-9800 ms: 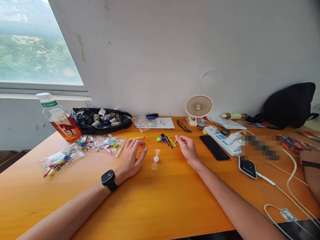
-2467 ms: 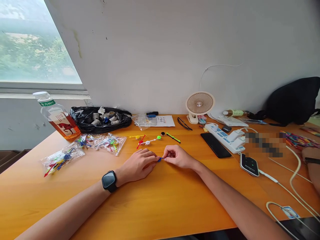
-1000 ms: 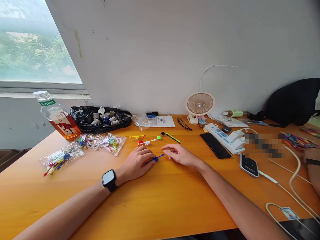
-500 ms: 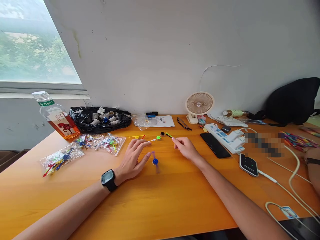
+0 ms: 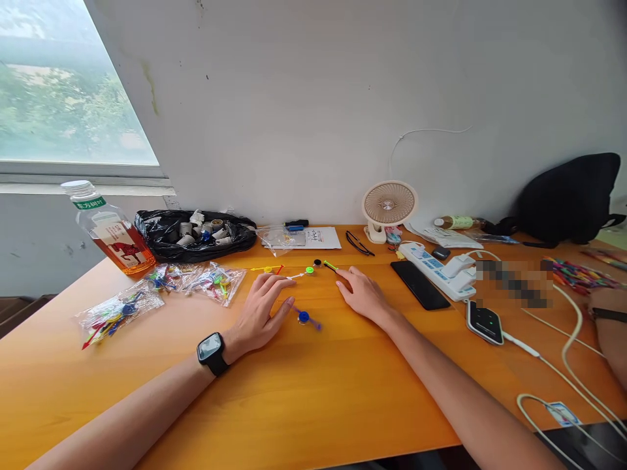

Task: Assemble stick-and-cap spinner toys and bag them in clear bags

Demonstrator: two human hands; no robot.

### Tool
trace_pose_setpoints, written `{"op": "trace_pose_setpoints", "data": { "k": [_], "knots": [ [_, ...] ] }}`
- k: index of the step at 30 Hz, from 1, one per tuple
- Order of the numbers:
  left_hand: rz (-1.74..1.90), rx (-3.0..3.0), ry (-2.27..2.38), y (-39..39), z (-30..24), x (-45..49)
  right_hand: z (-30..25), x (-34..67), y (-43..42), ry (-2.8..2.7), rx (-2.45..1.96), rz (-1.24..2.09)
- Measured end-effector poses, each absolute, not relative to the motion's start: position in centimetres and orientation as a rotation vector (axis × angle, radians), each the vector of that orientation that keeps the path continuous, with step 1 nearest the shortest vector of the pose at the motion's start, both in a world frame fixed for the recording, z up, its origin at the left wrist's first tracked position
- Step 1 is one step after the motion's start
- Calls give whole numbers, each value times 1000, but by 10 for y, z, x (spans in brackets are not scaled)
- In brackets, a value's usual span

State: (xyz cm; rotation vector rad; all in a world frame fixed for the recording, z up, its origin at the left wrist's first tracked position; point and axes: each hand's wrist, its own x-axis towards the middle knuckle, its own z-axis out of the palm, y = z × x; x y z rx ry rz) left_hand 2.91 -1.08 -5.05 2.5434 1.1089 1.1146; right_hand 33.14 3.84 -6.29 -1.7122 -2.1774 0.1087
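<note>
Head view, blue spinner [image 5: 304, 316], phone [image 5: 420, 284], fan [image 5: 389, 204], parts bags [image 5: 215, 282]

A pixelated patch [image 5: 514, 284] hides something near the right edge of the table [image 5: 343, 391]; a co-worker's arm [image 5: 610, 329] is cut off there; the blue spinner [image 5: 304, 316] is blurred.

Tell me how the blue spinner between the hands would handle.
The blue spinner looks tiny and thin-armed, so probably very light. Its slim arms likely flex or snap under pressure. Lying low on the table, a push would probably spin or slide it.
</note>
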Motion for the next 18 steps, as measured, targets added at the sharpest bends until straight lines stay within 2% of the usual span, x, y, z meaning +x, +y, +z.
{"op": "trace_pose_setpoints", "data": {
  "k": [9, 18],
  "knots": [
    [1096, 2547, 1085, -10, -52, 28, -59, 325, 35, -2162, -1598, 135],
    [1039, 2564, 998, -10, -53, 29, -59, 317, 33, -1992, -1481, 306]
  ]
}}
